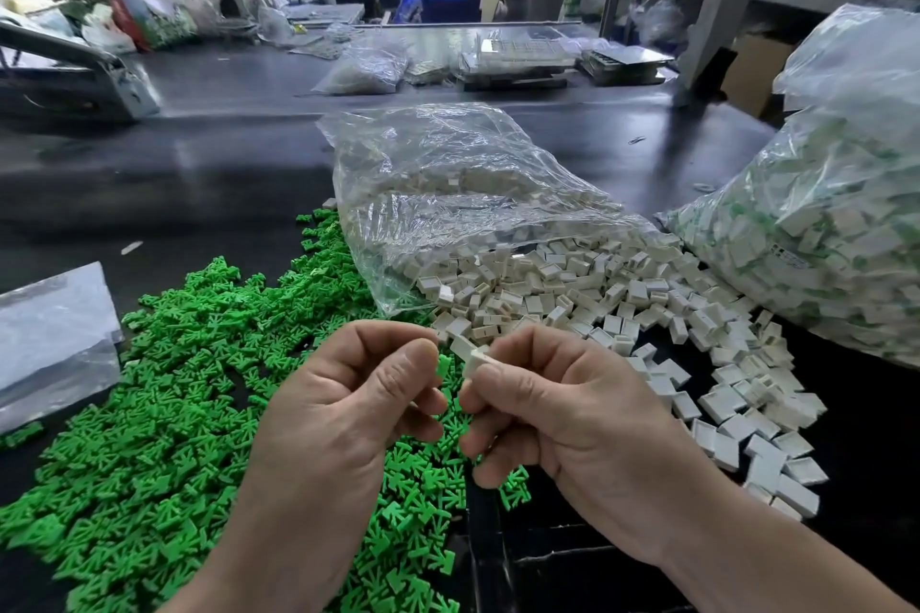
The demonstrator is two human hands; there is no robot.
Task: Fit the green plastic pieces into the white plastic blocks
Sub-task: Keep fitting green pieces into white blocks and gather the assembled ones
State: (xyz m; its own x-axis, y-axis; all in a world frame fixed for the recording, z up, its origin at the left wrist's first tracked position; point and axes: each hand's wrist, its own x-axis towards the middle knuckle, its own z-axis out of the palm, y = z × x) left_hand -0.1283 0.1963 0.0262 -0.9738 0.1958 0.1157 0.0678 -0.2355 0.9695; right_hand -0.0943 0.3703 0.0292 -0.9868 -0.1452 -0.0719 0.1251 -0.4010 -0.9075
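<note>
Centrally on the dark worktop [199, 164]: clear bag of white blocks [448, 184], lying on its side, mouth open toward the hands. Spilling from that mouth and fanning out to the bag's near right: loose white blocks [622, 304], jumbled, many touching. To the bag's near left, running up against its lower edge: heap of green pieces [174, 413], broad and dense.

Just in front of the bag's mouth, raised over the seam between the two heaps: left hand [348, 413] and right hand [562, 418], close together, fingertips almost meeting.

Left hand: thumb and forefinger curled in, pinching one green piece [442, 366]; only a sliver of green visible beside the thumb tip; other fingers folded underneath.

Right hand: thumb and forefinger closed on one white block [470, 356], block tilted, remaining fingers curled below it.

Green piece just beside white block, on its left. Touching or apart: cannot tell. Seated in the block or not: cannot tell.

Right of the bag, bordering the spilled blocks: larger sack [821, 239], clear, packed with white blocks showing green.

Left of the bag, past the green heap: sheet of clear plastic [50, 334], lying flat.

Behind the bag: more plastic bags and trays, too blurred to detail.
</note>
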